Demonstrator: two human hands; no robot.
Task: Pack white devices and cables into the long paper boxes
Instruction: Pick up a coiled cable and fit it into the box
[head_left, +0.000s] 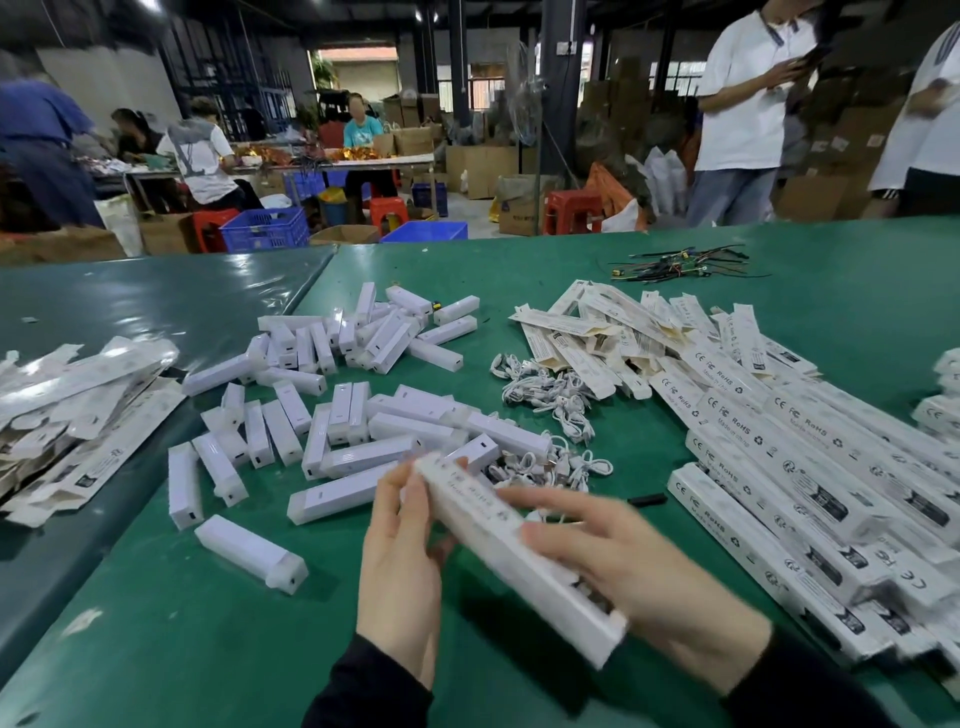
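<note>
Above the green table (519, 691), both hands, left (402, 566) and right (644, 577), hold one long paper box (511, 556), fingers clamped around it.

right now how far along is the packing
Done: a row of filled long white paper boxes lies stacked at right. In hand: both the left hand and right hand hold one long box. Left: many loose white plastic devices, coiled white cables and flat unfolded boxes.
</note>
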